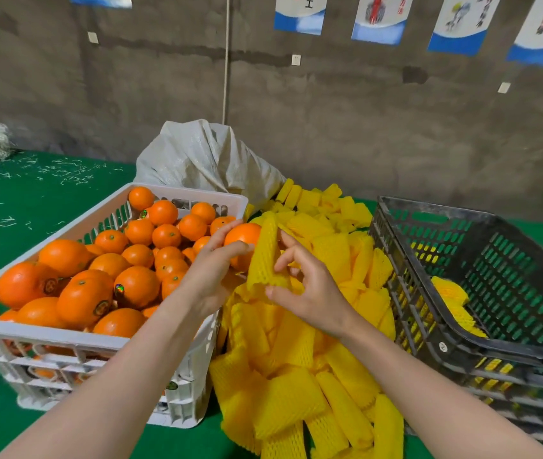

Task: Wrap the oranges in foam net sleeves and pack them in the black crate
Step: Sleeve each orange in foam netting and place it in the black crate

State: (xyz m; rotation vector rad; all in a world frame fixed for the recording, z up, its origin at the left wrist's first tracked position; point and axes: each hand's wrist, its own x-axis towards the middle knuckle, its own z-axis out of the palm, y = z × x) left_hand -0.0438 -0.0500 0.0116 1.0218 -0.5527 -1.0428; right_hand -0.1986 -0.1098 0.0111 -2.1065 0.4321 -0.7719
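Oranges [97, 286], more than twenty in sight, fill one white crate [48, 332] on the left side of the green table [31, 193]. The left hand [212, 270] holds one orange [243, 235] above the right edge of this crate, with fingers and thumb curled round it. Just beside it, the right hand [309, 293] pinches one yellow sleeve [265, 256] between thumb and fingers. The sleeve stands about upright and touches the orange, which is not yet inside it. Under both hands lies one big pile [296, 376] of the same sleeves, too many to count, between the two crates. One black crate [429, 207] stands on the right and seems tilted toward the person. In it lie a few wrapped pieces [450, 289], perhaps two or three; the exact number cannot be told. Behind the white crate stands one white sack [203, 157]. On the grey wall [329, 127] hang five posters [379, 18], all cut by the top edge.
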